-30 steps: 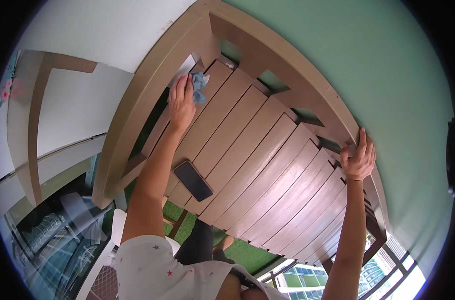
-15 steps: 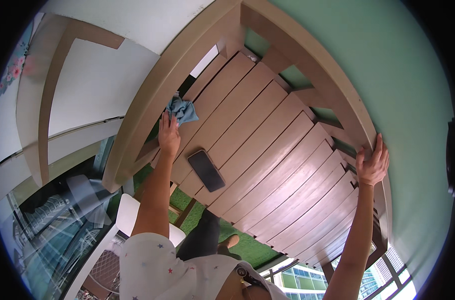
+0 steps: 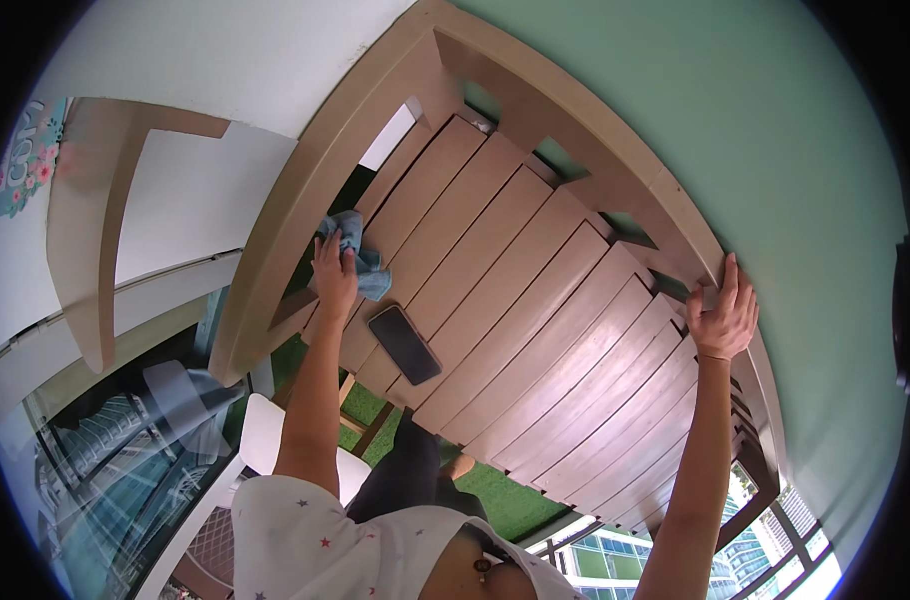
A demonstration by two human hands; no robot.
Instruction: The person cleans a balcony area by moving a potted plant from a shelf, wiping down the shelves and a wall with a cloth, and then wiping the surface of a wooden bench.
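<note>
A slatted brown wooden bench [image 3: 495, 290] fills the middle of the view. My left hand [image 3: 334, 277] is at its left end, fingers closed on a crumpled blue cloth [image 3: 373, 277] beside the armrest [image 3: 265, 230]. Part of the cloth lies on the seat slats, and part hangs under and past my fingers. Over on the right, my right hand [image 3: 725, 315] grips the top rail of the backrest [image 3: 615, 130], thumb on the inner side and fingers over the top. A dark phone [image 3: 405, 344] rests on the seat, close to my left wrist.
Behind the backrest stands a green wall [image 3: 775, 150]. A white chair [image 3: 262, 432] is near my left elbow, above green artificial turf [image 3: 510, 495]. Glass [image 3: 125, 450] with reflections spans the lower left, and another wooden frame [image 3: 125, 200] stands at the far left.
My left hand and the cloth have shifted slightly down and toward me along the left armrest. The view has turned a little; my right hand keeps its hold on the rail.
</note>
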